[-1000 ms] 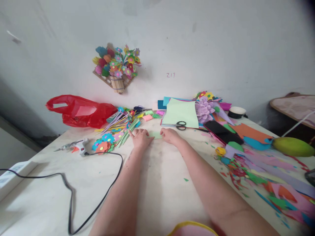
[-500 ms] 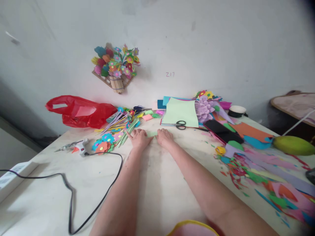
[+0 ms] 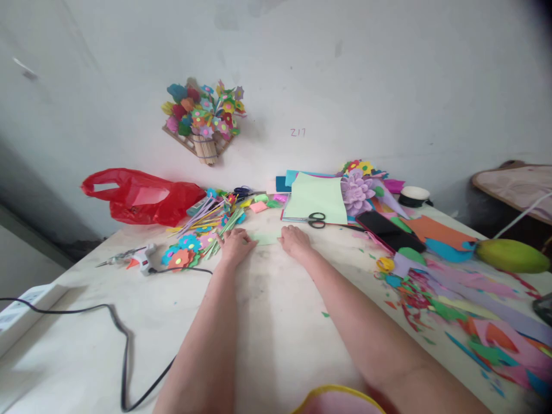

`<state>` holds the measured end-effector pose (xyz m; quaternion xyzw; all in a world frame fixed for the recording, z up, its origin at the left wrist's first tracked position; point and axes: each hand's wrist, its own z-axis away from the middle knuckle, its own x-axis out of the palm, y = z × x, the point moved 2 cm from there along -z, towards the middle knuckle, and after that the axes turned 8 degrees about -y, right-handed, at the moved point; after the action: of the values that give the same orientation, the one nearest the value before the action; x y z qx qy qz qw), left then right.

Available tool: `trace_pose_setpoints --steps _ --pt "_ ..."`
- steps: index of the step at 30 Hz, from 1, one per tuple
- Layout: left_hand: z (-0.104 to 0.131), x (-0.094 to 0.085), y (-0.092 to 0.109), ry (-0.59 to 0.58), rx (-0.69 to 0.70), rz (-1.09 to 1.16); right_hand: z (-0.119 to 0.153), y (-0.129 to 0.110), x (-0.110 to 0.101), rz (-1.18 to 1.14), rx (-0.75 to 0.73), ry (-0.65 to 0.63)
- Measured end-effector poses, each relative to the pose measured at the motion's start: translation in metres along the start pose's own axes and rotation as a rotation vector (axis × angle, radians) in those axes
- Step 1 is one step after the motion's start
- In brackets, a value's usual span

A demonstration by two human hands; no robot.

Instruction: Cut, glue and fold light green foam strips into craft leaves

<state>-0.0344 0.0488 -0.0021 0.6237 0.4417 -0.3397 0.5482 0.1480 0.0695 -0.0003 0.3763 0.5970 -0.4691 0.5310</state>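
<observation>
A pale green paper strip (image 3: 266, 238) lies flat on the table between my two hands. My left hand (image 3: 235, 246) has its fingers curled over the strip's left end. At the right end, the bent fingers of my right hand (image 3: 295, 241) grip the paper; the fingertips are partly hidden. Just beyond my left hand lie several thin green rolled stems (image 3: 224, 231). Black-handled scissors (image 3: 316, 219) rest on a pale green sheet (image 3: 319, 195) past my right hand.
At left are a glue gun (image 3: 146, 260) with a black cord, foam flowers (image 3: 181, 252) and a red plastic bag (image 3: 146, 198). A phone (image 3: 390, 231) and colourful paper scraps (image 3: 457, 310) cover the right side. A flower arrangement (image 3: 204, 118) hangs on the wall.
My hands have moved apart, the left one to the left and the right one slightly to the right. More of the pale green strip now shows between them.
</observation>
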Motion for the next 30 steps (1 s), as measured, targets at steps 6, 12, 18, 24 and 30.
trace_pose_setpoints --steps 6,12,18,24,30 --pt "-0.004 0.004 0.003 0.029 0.061 0.007 0.005 -0.005 -0.002 -0.003 -0.087 0.089" --pt "-0.006 0.014 0.022 0.038 0.135 -0.012 0.001 -0.01 0.001 -0.05 -0.232 0.148" --pt "-0.007 0.022 0.028 0.068 0.198 -0.018 -0.012 0.003 0.01 -0.182 -0.244 0.117" --pt "-0.007 0.017 0.019 0.034 0.11 0.018 -0.016 0.008 0.014 -0.295 -0.219 0.114" --pt "-0.007 0.01 0.009 0.019 0.076 0.016 -0.015 0.008 0.015 -0.312 -0.214 0.111"
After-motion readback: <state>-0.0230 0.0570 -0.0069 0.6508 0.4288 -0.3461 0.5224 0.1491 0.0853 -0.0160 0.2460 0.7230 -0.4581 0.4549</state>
